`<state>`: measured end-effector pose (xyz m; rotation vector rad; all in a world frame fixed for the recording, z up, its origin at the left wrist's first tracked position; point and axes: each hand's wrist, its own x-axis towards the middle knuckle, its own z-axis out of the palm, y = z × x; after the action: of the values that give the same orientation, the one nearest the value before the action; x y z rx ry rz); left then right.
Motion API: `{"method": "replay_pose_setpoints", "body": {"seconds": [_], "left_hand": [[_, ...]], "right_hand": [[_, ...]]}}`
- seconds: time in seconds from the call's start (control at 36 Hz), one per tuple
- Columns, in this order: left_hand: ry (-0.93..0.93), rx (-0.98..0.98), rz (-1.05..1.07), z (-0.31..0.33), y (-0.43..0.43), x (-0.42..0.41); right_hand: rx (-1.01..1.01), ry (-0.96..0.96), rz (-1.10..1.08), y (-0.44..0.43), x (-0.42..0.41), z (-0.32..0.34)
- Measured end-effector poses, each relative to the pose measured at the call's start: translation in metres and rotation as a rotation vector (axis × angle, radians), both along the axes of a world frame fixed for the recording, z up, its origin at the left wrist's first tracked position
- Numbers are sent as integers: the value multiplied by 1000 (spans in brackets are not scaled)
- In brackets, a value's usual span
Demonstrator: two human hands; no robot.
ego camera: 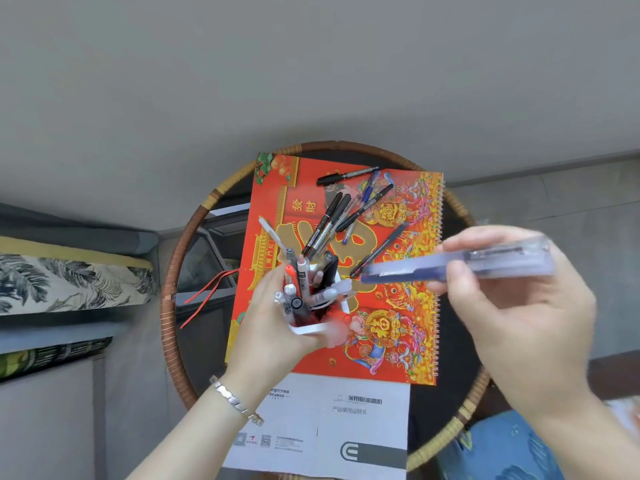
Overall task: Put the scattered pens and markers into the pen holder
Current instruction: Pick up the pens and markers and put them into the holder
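My left hand (268, 327) grips a white pen holder (311, 329) lifted above a red calendar; several pens and markers stand in it. My right hand (519, 306) pinches a translucent purple pen (460, 266) held level, its tip pointing left toward the holder, a short gap away. Several loose pens (332, 220) lie scattered on the calendar's far part, among them a black marker (346, 175) and a blue pen (370, 183). A dark pen (381, 249) lies slanted just beyond the purple pen's tip.
The red spiral-bound calendar (408, 341) lies on a round glass table with a rattan rim (173, 271). A white manual (329, 420) sits at the near edge. A red ribbon (207, 292) trails left. A leaf-patterned cushion (69, 282) is at the left.
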<state>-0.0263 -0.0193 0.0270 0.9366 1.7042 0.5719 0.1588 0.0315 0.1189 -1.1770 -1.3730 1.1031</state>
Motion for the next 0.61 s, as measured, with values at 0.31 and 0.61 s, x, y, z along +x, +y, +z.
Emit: {"method": "replay_pose_setpoints", "body": {"seconds": [0.31, 0.61], "left_hand": [[156, 196, -198, 19, -13, 17], [244, 189, -265, 22, -6, 21]], "right_hand": [[-91, -321, -44, -36, -27, -50], [53, -437, -68, -36, -10, -60]]}}
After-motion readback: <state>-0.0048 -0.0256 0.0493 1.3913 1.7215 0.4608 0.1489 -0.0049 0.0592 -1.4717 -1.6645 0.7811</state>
